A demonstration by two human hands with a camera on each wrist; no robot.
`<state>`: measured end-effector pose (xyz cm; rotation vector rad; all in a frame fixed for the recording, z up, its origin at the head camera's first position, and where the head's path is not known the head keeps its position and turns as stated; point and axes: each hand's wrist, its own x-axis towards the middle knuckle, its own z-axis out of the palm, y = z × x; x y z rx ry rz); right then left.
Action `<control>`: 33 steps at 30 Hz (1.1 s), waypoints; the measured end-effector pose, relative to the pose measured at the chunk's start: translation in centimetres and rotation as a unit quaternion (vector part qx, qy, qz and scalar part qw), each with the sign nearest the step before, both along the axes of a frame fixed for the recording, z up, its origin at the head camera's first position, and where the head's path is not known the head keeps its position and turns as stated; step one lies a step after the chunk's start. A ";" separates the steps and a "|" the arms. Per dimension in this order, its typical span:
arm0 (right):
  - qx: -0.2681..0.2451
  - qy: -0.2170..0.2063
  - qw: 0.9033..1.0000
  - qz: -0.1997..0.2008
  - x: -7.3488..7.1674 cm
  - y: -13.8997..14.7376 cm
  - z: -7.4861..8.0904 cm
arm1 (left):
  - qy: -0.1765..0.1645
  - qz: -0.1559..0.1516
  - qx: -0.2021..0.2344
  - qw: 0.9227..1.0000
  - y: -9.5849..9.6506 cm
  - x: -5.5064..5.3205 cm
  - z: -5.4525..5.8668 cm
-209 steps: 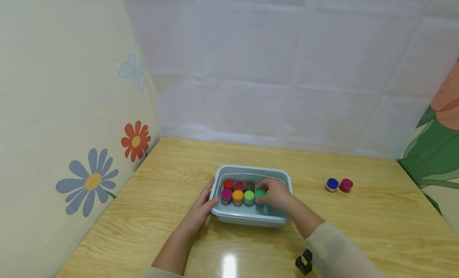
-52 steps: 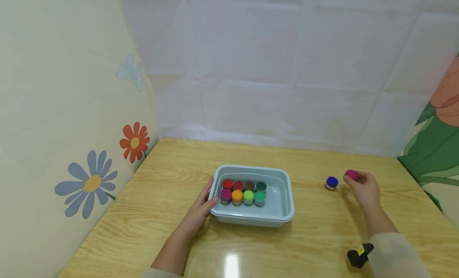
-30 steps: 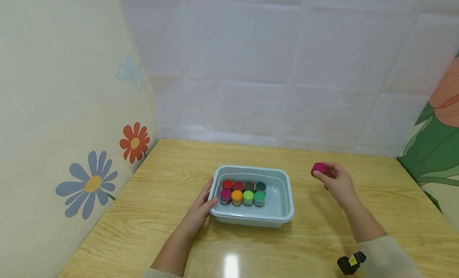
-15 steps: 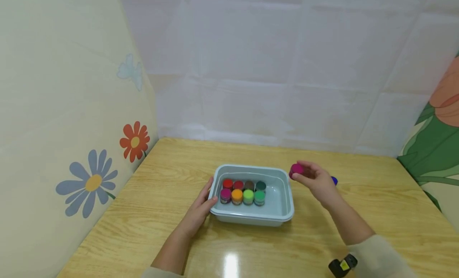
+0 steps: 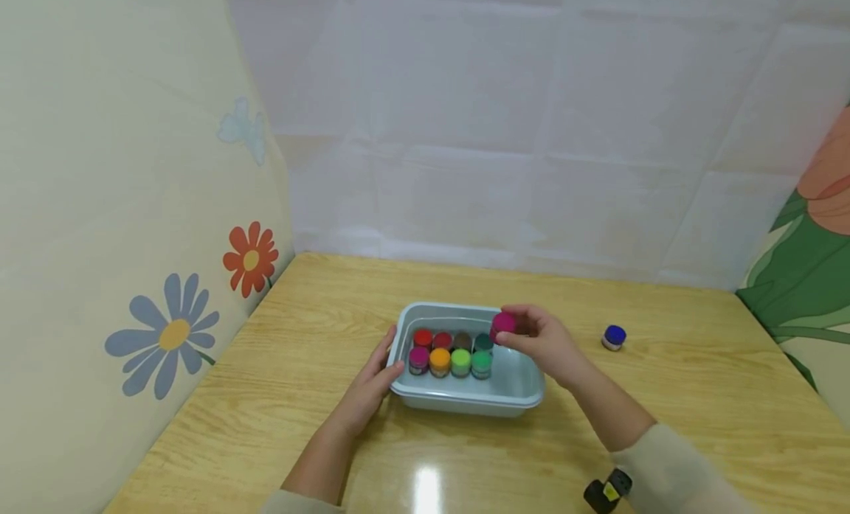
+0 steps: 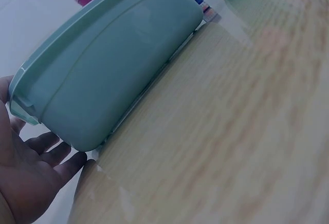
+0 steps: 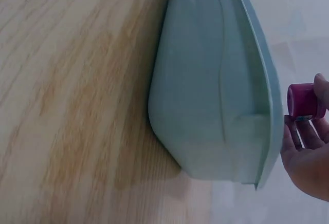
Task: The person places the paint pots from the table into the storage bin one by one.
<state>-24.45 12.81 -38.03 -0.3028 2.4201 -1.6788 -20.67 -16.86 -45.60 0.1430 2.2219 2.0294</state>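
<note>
A pale blue plastic tub [image 5: 465, 408] stands on the table, with two rows of small paint jars in it. The back row has red, dark red, brown and dark green lids; the front row has purple, orange [image 5: 440, 360], lime and green ones. My left hand [image 5: 367, 389] holds the tub's left end, thumb over the rim, fingers against the outer wall [image 6: 103, 75]. Between thumb and fingers, my right hand [image 5: 547, 344] pinches a magenta paint jar [image 5: 502, 324] above the tub's right half. In the right wrist view that jar [image 7: 304, 100] appears beyond the tub's rim.
A blue-lidded paint jar [image 5: 614, 337] stands on the wooden table [image 5: 319, 307], right of the tub. A black wrist camera [image 5: 606, 492] sits by the right sleeve. White sheeting [image 5: 425, 130] hangs behind the table; a flowered cloth [image 5: 166, 204] hangs at left.
Earlier my right hand was in the tub at the green jar. It then lifted the magenta jar from beside the blue one and carried it left over the tub. My left hand stays.
</note>
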 end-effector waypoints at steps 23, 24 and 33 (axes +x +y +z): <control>0.094 0.008 0.994 0.060 0.0 -5.7 -2.5 | 0.003 0.000 -0.003 1.000 0.1 -0.1 0.0; 0.100 0.007 0.993 0.065 0.0 -5.8 -2.5 | 0.002 0.001 -0.003 1.000 0.0 -0.1 0.0; 0.127 0.022 0.987 0.097 0.3 -6.5 -2.5 | 0.006 0.003 -0.003 1.000 0.0 0.0 0.0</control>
